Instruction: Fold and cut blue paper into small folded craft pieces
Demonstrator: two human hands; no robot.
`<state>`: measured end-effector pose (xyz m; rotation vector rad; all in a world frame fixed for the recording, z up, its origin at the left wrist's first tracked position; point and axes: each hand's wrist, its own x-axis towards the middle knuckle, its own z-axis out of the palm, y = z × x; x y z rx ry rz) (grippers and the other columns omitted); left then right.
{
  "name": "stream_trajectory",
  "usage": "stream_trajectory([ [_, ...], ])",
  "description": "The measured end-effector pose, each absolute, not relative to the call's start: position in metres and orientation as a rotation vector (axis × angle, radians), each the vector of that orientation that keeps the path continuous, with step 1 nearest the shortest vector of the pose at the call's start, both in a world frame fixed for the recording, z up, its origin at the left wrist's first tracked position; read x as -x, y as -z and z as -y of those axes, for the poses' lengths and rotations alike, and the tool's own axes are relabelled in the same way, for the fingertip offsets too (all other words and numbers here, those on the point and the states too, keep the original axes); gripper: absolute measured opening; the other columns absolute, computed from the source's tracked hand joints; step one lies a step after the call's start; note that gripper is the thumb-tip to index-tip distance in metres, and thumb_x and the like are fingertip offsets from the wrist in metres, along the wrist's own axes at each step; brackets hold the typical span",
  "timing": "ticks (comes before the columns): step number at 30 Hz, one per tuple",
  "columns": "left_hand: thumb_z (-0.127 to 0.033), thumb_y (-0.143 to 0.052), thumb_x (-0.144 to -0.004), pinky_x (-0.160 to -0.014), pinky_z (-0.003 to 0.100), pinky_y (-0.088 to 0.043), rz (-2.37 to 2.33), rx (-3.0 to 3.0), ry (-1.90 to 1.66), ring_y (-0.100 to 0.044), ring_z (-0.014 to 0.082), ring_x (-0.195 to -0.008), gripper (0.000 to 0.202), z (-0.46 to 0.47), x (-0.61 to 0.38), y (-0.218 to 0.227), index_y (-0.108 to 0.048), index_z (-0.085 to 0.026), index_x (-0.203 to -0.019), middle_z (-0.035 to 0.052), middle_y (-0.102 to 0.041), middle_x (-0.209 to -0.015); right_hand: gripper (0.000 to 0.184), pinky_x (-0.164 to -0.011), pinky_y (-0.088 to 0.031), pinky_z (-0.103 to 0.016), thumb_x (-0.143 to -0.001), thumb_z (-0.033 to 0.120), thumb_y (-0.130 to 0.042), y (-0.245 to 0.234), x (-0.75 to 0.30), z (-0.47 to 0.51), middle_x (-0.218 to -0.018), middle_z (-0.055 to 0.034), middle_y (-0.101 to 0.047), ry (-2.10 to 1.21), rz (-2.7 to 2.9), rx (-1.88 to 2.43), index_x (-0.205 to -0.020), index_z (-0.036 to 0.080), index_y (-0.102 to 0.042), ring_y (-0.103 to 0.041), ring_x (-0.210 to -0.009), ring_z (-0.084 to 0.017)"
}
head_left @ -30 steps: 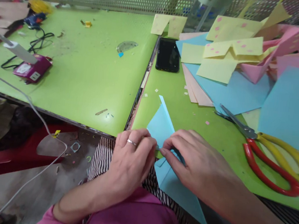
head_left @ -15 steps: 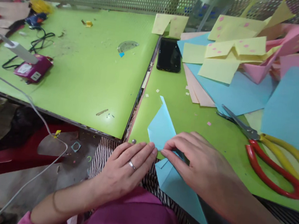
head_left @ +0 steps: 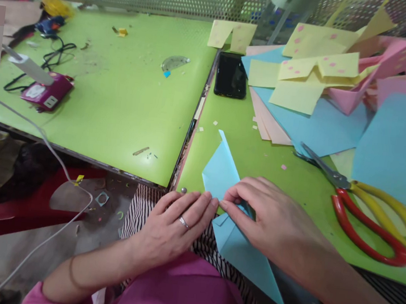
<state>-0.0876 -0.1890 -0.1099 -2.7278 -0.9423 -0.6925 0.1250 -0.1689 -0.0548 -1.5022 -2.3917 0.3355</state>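
A folded sheet of blue paper lies over the front edge of the green table, its lower part hanging down toward my lap. My right hand pinches the paper between thumb and fingers close to the table edge. On the left, my left hand, with a ring on one finger, rests flat with its fingers stretched out. Its fingertips touch the paper's lower left edge, beside my right thumb. Part of the paper under my right hand is hidden.
Large scissors with red and yellow handles lie at the right. Behind them are blue sheets, pink paper and spotted yellow cutouts. A black phone lies by the table gap. A purple power adapter stands at the left.
Both hands keep nearly the same place on the paper. My left fingertips have shifted very slightly toward my right thumb; the view has moved a little.
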Motion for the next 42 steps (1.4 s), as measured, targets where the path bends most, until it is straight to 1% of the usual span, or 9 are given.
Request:
stream_trajectory([
  [6, -0.016, -0.052, -0.094, -0.112, 0.039, -0.032, 0.977, 2.692, 0.753, -0.051, 0.0211, -0.120, 0.043, 0.192, 0.086, 0.117, -0.053, -0.016, -0.137, 0.0095, -0.060, -0.129, 0.010, -0.067, -0.045, -0.032, -0.093, 0.020, -0.050, 0.053, -0.123, 0.173, -0.079, -0.0031, -0.063, -0.343, 2.377, 1.421, -0.086, 0.020, -0.058, -0.057, -0.075, -0.019],
  [10, -0.015, -0.055, -0.092, -0.113, 0.040, -0.032, 0.983, 2.713, 0.766, -0.051, 0.0216, -0.119, 0.042, 0.193, 0.085, 0.118, -0.054, -0.014, -0.135, 0.0101, -0.060, -0.125, 0.022, -0.073, -0.046, -0.034, -0.092, 0.012, -0.046, 0.050, -0.124, 0.181, -0.088, -0.0066, -0.065, -0.238, 2.440, 1.240, -0.104, 0.017, -0.065, -0.056, -0.079, -0.019],
  [13, -0.014, -0.053, -0.094, -0.114, 0.040, -0.032, 0.976, 2.724, 0.771, -0.052, 0.0202, -0.117, 0.041, 0.193, 0.085, 0.117, -0.054, -0.014, -0.134, 0.0093, -0.061, -0.124, 0.026, -0.075, -0.046, -0.036, -0.090, 0.016, -0.051, 0.050, -0.129, 0.188, -0.094, -0.0090, -0.066, -0.176, 2.440, 1.197, -0.112, 0.014, -0.065, -0.056, -0.083, -0.021],
  [18, -0.016, -0.053, -0.095, -0.113, 0.038, -0.031, 0.978, 2.716, 0.760, -0.052, 0.0188, -0.119, 0.040, 0.193, 0.084, 0.116, -0.055, -0.014, -0.134, 0.0077, -0.062, -0.128, 0.027, -0.075, -0.043, -0.038, -0.090, 0.022, -0.053, 0.052, -0.134, 0.192, -0.094, -0.0109, -0.068, -0.034, 2.481, 1.150, -0.110, 0.012, -0.068, -0.057, -0.085, -0.023],
  [23, -0.018, -0.049, -0.096, -0.112, 0.037, -0.033, 0.924, 2.705, 0.703, -0.050, 0.0195, -0.124, 0.037, 0.192, 0.085, 0.113, -0.057, -0.015, -0.132, 0.0049, -0.057, -0.138, 0.031, -0.075, -0.039, -0.040, -0.092, 0.026, -0.049, 0.058, -0.133, 0.194, -0.093, -0.0100, -0.070, 0.200, 2.533, 1.109, -0.113, 0.011, -0.067, -0.056, -0.086, -0.025],
  [30, -0.015, -0.045, -0.098, -0.110, 0.035, -0.034, 0.900, 2.738, 0.701, -0.053, 0.0187, -0.122, 0.037, 0.188, 0.087, 0.108, -0.054, -0.012, -0.134, 0.0037, -0.061, -0.135, 0.034, -0.080, -0.040, -0.040, -0.094, 0.023, -0.042, 0.069, -0.143, 0.199, -0.110, -0.0109, -0.065, 0.063, 2.484, 1.206, -0.119, 0.018, -0.066, -0.053, -0.095, -0.025],
  [35, -0.020, -0.051, -0.096, -0.101, 0.035, -0.040, 0.944, 2.748, 0.800, -0.056, 0.0199, -0.116, 0.033, 0.184, 0.082, 0.108, -0.057, -0.014, -0.128, 0.0066, -0.065, -0.128, 0.036, -0.088, -0.043, -0.037, -0.097, 0.021, -0.038, 0.059, -0.155, 0.196, -0.118, -0.0081, -0.061, -0.191, 2.350, 1.255, -0.126, 0.023, -0.059, -0.055, -0.103, -0.021],
  [39, -0.023, -0.053, -0.096, -0.085, 0.035, -0.046, 1.052, 2.756, 0.861, -0.061, 0.0196, -0.098, 0.029, 0.180, 0.073, 0.099, -0.057, -0.016, -0.124, 0.0060, -0.069, -0.113, 0.023, -0.090, -0.043, -0.038, -0.093, 0.021, -0.052, 0.052, -0.155, 0.189, -0.105, -0.0080, -0.064, -0.118, 2.288, 1.289, -0.114, 0.018, -0.063, -0.057, -0.098, -0.021],
  [42, -0.024, -0.053, -0.097, -0.077, 0.036, -0.047, 1.201, 2.744, 0.899, -0.060, 0.0204, -0.087, 0.022, 0.175, 0.065, 0.089, -0.059, -0.018, -0.117, 0.0051, -0.069, -0.102, 0.017, -0.086, -0.045, -0.037, -0.092, 0.019, -0.056, 0.057, -0.152, 0.185, -0.099, -0.0078, -0.065, -0.101, 2.320, 1.236, -0.106, 0.016, -0.065, -0.058, -0.091, -0.020],
])
